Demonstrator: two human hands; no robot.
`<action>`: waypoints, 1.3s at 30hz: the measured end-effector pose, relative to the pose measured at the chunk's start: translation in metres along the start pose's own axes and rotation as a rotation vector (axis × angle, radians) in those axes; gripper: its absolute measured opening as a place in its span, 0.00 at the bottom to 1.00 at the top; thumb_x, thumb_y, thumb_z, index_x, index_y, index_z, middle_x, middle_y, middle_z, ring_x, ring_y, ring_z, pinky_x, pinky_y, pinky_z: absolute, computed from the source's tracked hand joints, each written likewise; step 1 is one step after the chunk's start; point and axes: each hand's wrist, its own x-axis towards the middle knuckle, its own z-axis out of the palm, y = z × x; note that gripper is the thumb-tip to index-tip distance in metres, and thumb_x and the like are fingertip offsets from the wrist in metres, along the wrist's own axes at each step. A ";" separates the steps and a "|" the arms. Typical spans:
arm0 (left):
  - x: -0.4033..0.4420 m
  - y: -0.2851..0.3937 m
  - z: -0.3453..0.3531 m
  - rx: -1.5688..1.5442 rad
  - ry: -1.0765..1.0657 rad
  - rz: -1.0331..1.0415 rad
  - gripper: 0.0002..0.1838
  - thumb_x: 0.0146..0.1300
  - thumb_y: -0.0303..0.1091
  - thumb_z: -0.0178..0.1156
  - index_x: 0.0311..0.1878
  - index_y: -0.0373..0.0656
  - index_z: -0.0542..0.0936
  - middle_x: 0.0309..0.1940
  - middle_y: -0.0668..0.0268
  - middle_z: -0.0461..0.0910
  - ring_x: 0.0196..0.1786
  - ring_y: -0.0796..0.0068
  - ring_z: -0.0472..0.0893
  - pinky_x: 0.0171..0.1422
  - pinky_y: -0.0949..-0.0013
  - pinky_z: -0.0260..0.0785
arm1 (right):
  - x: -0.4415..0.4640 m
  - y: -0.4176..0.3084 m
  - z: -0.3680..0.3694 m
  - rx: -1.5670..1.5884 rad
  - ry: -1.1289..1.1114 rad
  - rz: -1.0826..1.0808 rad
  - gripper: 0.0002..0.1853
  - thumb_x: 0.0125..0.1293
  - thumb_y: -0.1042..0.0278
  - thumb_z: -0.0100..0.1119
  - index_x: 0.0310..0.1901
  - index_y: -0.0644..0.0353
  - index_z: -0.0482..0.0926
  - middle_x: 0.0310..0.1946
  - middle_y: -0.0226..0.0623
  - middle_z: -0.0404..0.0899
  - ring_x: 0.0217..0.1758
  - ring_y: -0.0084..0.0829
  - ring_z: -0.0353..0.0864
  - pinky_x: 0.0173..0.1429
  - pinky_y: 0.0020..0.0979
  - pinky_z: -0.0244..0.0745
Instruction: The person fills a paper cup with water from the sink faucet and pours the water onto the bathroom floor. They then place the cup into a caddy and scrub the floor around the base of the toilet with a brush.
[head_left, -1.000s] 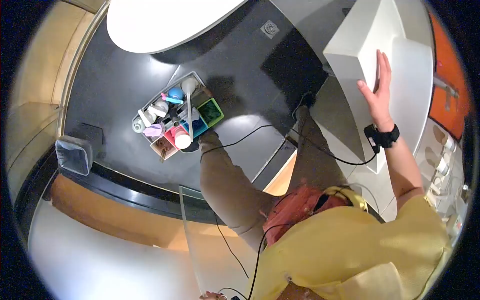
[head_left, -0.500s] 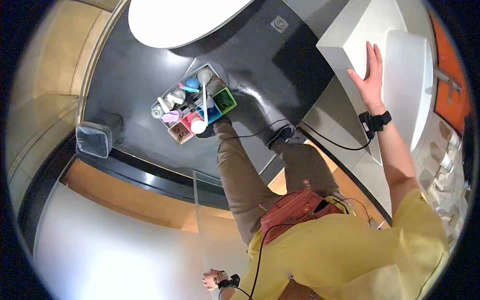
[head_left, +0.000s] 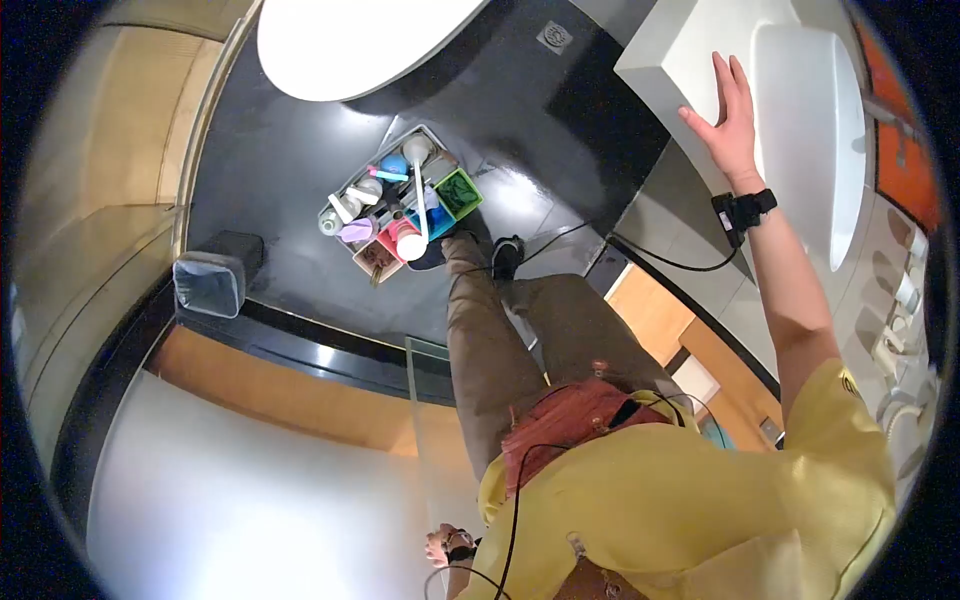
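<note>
My right hand (head_left: 733,125) is spread at the white washbasin (head_left: 650,65) on the right, thumb apart from the fingers and nothing in it. Whether the palm rests on the basin is unclear. Down at the lower left, my left hand (head_left: 440,545) is close to the edge of a glass panel (head_left: 412,385). Its small visible fingers look curled in, and what they hold, if anything, is hidden. On the dark floor before my feet stands a grey caddy (head_left: 345,190) with bottles, a long-handled white brush (head_left: 419,200), a purple cloth (head_left: 358,230) and coloured bins.
A large white oval fixture (head_left: 360,45) is at the top. A lined waste bin (head_left: 208,285) stands at the left near a floor ledge. A black cable (head_left: 680,262) runs from my right wrist toward my legs. White items (head_left: 905,290) line the far right.
My right foot has stepped left, beside the other foot. The view has shifted slightly. My right hand stays spread at the basin, and my left hand stays by the glass panel.
</note>
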 end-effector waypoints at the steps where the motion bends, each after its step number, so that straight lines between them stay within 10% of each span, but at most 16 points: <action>1: 0.000 -0.002 -0.002 -0.019 0.022 0.058 0.14 0.45 0.43 0.53 0.34 0.48 0.79 0.34 0.63 0.77 0.46 0.63 0.72 0.52 0.56 0.58 | 0.001 0.000 -0.001 -0.008 0.005 0.002 0.44 0.44 0.45 0.67 0.63 0.51 0.62 0.64 0.51 0.55 0.67 0.47 0.56 0.67 0.41 0.54; 17: 0.098 -0.022 0.164 -0.122 0.366 0.075 0.13 0.54 0.48 0.56 0.36 0.51 0.74 0.32 0.67 0.71 0.43 0.68 0.70 0.48 0.59 0.59 | -0.004 -0.018 -0.005 -0.091 -0.009 -0.060 0.40 0.51 0.51 0.63 0.64 0.56 0.59 0.64 0.54 0.54 0.69 0.47 0.52 0.69 0.39 0.48; 26: 0.029 -0.021 0.027 -0.175 0.163 0.011 0.13 0.52 0.48 0.60 0.35 0.50 0.78 0.39 0.67 0.74 0.50 0.70 0.68 0.55 0.61 0.54 | -0.005 -0.007 -0.001 -0.172 -0.028 -0.146 0.40 0.54 0.50 0.61 0.65 0.58 0.57 0.64 0.55 0.53 0.69 0.48 0.50 0.70 0.40 0.47; 39: 0.041 -0.026 0.060 -0.286 0.264 0.011 0.10 0.49 0.41 0.61 0.33 0.49 0.81 0.39 0.68 0.77 0.51 0.68 0.71 0.57 0.61 0.53 | 0.001 0.024 0.012 -0.271 0.007 -0.206 0.43 0.55 0.37 0.53 0.63 0.63 0.58 0.62 0.54 0.58 0.68 0.47 0.52 0.70 0.39 0.47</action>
